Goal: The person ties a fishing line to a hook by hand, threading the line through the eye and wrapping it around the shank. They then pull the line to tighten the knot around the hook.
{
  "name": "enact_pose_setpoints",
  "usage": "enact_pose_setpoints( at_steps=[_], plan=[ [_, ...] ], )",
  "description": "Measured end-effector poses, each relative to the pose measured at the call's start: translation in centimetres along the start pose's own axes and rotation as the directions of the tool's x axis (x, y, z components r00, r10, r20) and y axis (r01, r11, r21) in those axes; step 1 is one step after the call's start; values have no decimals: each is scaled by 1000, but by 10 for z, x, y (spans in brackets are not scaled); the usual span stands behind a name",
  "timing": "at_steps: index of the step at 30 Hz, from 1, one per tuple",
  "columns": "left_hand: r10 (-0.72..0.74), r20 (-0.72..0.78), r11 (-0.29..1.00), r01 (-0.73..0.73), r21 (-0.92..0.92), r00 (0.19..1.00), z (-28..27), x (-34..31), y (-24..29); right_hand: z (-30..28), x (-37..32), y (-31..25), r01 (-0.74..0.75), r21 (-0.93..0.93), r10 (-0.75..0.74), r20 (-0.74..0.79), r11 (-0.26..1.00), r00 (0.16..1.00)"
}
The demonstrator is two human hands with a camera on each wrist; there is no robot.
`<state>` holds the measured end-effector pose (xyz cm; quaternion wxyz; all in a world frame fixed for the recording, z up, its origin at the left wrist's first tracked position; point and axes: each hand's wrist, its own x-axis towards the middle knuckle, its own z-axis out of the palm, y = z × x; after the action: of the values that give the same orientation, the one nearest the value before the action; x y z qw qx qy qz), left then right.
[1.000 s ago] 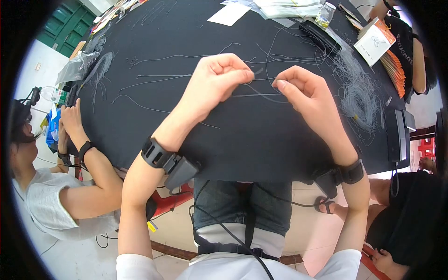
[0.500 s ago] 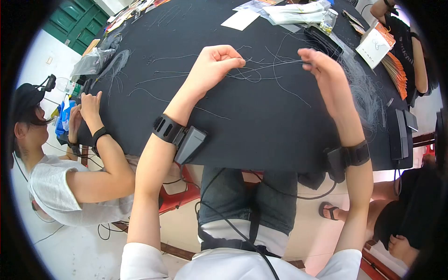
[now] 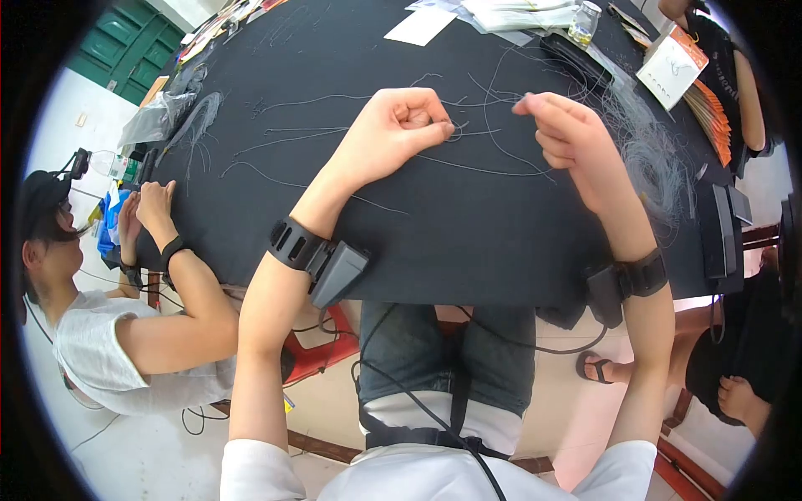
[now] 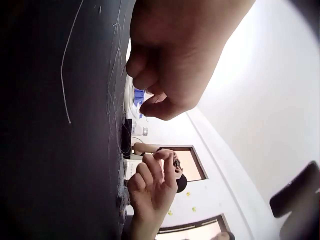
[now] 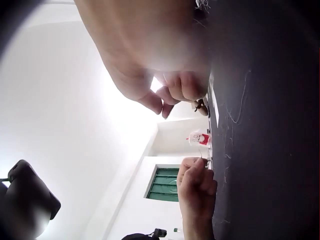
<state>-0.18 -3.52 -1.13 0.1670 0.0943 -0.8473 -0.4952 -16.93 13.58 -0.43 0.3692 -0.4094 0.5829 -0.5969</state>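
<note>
My left hand [image 3: 388, 138] is over the black table, pinching a thin grey cord [image 3: 464, 128] between thumb and forefinger. A short end of the cord sticks out past the fingertips. In the right wrist view, this left hand [image 5: 196, 187] appears as a closed fist. To its right, my right hand [image 3: 572, 138] hovers with fingers curled, thumb and forefinger close together. Another length of cord [image 3: 489, 103] passes near those fingertips; I cannot tell whether they hold any of it. More loose cords [image 3: 292, 182] lie spread beneath and beside both hands.
A tangled coil of clear thread [image 3: 660, 188] lies at the right, by a black case [image 3: 576, 60] and a small jar [image 3: 584, 23]. White papers [image 3: 420, 27] lie at the back. Another person [image 3: 125, 342] works at the left edge; others sit at the right.
The right hand moved away to the right from the left hand, then came back slightly, its fingers curling in. The cord loop beside the left fingertips has become smaller.
</note>
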Motion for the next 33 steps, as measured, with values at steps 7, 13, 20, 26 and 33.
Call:
enact_pose_setpoints(
  at_steps=[7, 13, 20, 26, 33],
  plan=[
    [71, 154, 997, -69, -16, 985, 16, -7, 16, 19, 0, 15, 193, -434, -151, 128, 880, 980],
    [51, 98, 998, -48, -40, 994, 17, -8, 19, 22, -4, 12, 155, -349, -82, 214, 924, 973],
    [67, 122, 998, -65, -19, 990, 17, -7, 17, 23, -6, 4, 130, -318, -53, 240, 939, 969],
    [76, 100, 996, -71, -49, 992, 18, -8, 14, 22, -5, 10, 144, -264, -84, 229, 954, 970],
    [114, 38, 990, -111, -83, 993, 23, -8, 14, 23, -5, 13, 158, -259, -100, 224, 953, 969]
  ],
)
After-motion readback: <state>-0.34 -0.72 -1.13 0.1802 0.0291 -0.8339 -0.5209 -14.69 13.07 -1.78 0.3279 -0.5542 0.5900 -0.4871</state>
